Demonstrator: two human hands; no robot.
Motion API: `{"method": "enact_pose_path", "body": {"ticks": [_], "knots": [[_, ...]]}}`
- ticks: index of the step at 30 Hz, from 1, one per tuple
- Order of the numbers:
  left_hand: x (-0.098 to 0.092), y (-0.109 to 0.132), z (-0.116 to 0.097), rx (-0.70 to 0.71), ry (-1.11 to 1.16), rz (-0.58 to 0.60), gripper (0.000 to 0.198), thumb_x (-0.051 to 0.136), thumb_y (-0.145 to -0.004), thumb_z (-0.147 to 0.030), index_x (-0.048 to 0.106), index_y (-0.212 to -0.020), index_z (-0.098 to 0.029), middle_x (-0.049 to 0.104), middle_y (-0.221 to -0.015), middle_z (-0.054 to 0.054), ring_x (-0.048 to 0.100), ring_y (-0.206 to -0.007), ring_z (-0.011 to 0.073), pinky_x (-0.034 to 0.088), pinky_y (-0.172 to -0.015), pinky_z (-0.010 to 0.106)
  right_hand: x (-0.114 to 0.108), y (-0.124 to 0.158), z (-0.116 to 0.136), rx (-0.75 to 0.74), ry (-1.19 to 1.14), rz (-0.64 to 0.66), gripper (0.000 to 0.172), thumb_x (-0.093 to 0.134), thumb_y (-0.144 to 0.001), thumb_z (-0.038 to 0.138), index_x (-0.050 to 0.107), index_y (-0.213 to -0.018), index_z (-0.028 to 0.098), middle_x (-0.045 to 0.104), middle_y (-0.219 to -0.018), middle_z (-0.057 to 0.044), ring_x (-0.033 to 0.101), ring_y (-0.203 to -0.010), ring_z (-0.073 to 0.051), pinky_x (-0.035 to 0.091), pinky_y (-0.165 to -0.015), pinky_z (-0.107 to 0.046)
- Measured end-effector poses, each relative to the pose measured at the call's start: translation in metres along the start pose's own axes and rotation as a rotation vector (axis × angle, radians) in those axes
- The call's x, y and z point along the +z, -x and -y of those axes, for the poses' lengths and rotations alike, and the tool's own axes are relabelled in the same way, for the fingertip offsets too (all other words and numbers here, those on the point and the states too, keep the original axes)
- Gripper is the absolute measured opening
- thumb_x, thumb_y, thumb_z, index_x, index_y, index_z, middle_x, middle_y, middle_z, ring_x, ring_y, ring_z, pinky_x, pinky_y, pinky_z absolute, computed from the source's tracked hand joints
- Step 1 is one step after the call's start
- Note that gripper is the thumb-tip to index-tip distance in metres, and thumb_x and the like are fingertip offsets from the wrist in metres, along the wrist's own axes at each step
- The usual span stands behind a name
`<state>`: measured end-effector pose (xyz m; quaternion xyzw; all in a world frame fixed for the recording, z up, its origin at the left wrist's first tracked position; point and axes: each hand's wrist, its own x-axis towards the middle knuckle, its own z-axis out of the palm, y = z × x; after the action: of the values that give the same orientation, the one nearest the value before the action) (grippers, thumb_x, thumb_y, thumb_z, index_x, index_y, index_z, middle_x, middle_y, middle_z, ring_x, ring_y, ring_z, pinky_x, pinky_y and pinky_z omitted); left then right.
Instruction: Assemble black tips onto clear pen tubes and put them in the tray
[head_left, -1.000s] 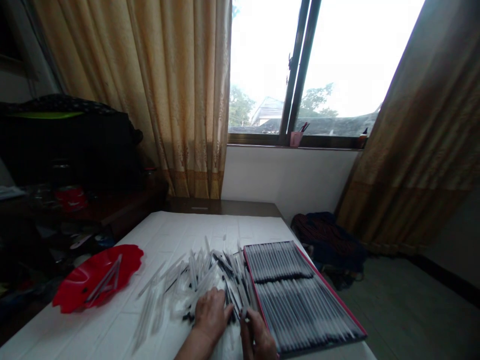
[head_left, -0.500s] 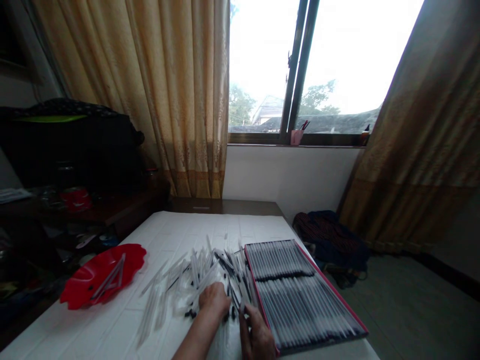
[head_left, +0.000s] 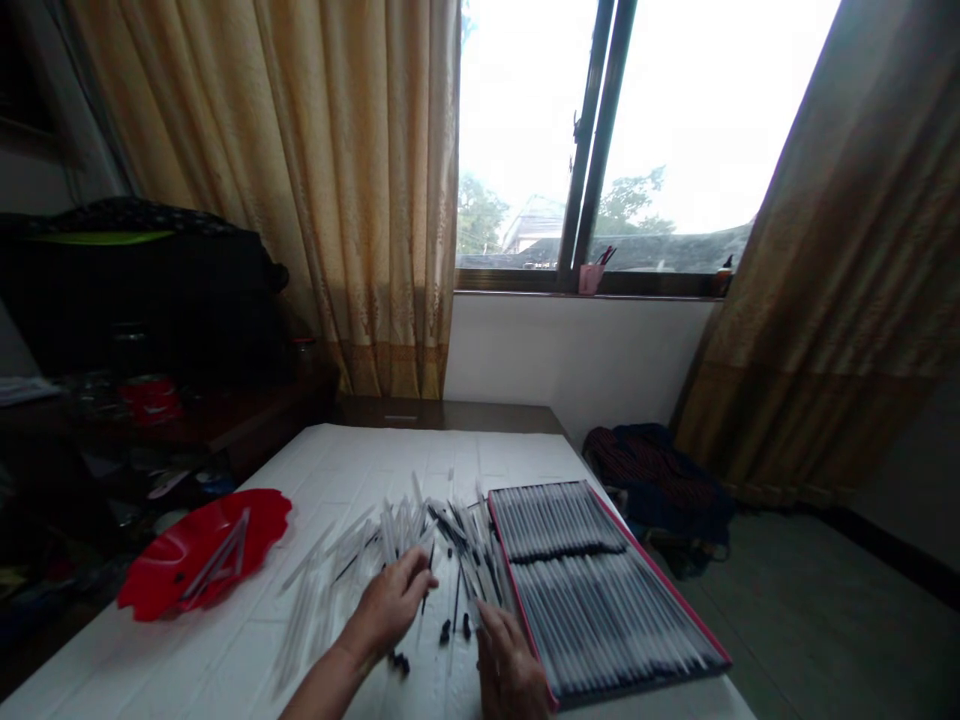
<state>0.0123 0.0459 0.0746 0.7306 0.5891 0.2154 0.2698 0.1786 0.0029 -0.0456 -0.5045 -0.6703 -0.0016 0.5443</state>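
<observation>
My left hand (head_left: 390, 603) is closed in a pinch on a thin dark pen refill (head_left: 429, 580), over the near side of the pile. To its right, my right hand (head_left: 512, 662) is closed beside the box edge, with the pale tip of a clear pen barrel showing at its fingers; most of it is hidden. Between and beyond the hands lie loose clear pen barrels (head_left: 405, 525) and dark refills (head_left: 457, 595). Small black caps (head_left: 400, 662) are scattered near both hands. A red-edged box (head_left: 600, 600) holds two rows of clear pens with black ends.
A red scalloped dish (head_left: 157, 570) with a few clear pieces stands at the left of the white table (head_left: 247, 660). Dark furniture (head_left: 262, 420) stands further left. Folded dark cloth (head_left: 652, 470) lies beyond the right table edge. A pink cup (head_left: 590, 279) stands on the windowsill.
My left hand has moved left and up, away from my right hand, and a dark refill now shows at its fingers. My right hand has stayed nearly in place.
</observation>
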Motion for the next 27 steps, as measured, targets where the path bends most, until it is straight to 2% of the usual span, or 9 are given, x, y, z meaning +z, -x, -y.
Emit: {"method": "enact_pose_path", "body": {"ticks": [2,4,10,15,21,27], "knots": [[-0.008,0.014,0.005,-0.005,0.056,0.033,0.019,0.034,-0.085,-0.026,0.052,-0.087,-0.023,0.065,-0.07,-0.005,0.061,-0.061,0.0104,0.041,-0.058,0.018,0.003,0.001,0.002,0.007,-0.002,0.021,0.038,0.028,-0.092,0.025,0.06,-0.115,0.026,0.067,-0.097,-0.01,0.068,-0.074,-0.018,0.055,-0.06,-0.023],[-0.013,0.027,0.008,0.027,0.01,0.0,0.018,0.036,-0.084,-0.027,0.054,-0.086,-0.024,0.064,-0.07,-0.005,0.061,-0.064,0.0109,0.041,-0.061,0.018,0.006,0.001,0.005,0.016,0.01,0.027,0.039,0.028,-0.092,0.024,0.061,-0.113,0.025,0.066,-0.096,-0.011,0.068,-0.068,-0.016,0.054,-0.056,-0.021],[-0.019,0.052,0.01,0.071,-0.046,-0.013,0.02,0.039,-0.084,-0.032,0.059,-0.086,-0.027,0.067,-0.078,-0.005,0.062,-0.075,0.0124,0.04,-0.066,0.018,0.004,-0.003,0.01,0.026,0.034,0.051,0.035,0.034,-0.092,0.024,0.062,-0.113,0.023,0.064,-0.094,-0.011,0.067,-0.071,-0.016,0.054,-0.062,-0.023],[-0.023,0.058,0.012,0.06,-0.112,-0.029,0.018,0.042,-0.083,-0.032,0.059,-0.088,-0.029,0.069,-0.084,-0.005,0.063,-0.079,0.0137,0.041,-0.069,0.019,-0.004,-0.01,0.014,-0.04,0.042,0.066,0.034,0.035,-0.092,0.023,0.061,-0.115,0.022,0.064,-0.093,-0.011,0.067,-0.072,-0.015,0.053,-0.061,-0.02],[-0.022,0.06,0.009,0.071,-0.198,0.005,0.018,0.042,-0.084,-0.03,0.059,-0.088,-0.028,0.068,-0.084,-0.003,0.062,-0.08,0.0143,0.04,-0.069,0.021,-0.007,-0.017,0.025,-0.127,0.061,-0.009,0.036,0.032,-0.093,0.023,0.064,-0.108,0.019,0.064,-0.089,-0.011,0.067,-0.069,-0.014,0.053,-0.056,-0.018],[-0.024,0.059,0.003,0.092,-0.334,0.02,0.018,0.041,-0.085,-0.027,0.059,-0.087,-0.029,0.068,-0.087,-0.003,0.063,-0.083,0.0152,0.039,-0.069,0.022,-0.008,-0.017,0.025,-0.166,0.028,0.026,0.034,0.033,-0.094,0.022,0.063,-0.108,0.017,0.063,-0.091,-0.013,0.068,-0.07,-0.013,0.053,-0.059,-0.018]]}}
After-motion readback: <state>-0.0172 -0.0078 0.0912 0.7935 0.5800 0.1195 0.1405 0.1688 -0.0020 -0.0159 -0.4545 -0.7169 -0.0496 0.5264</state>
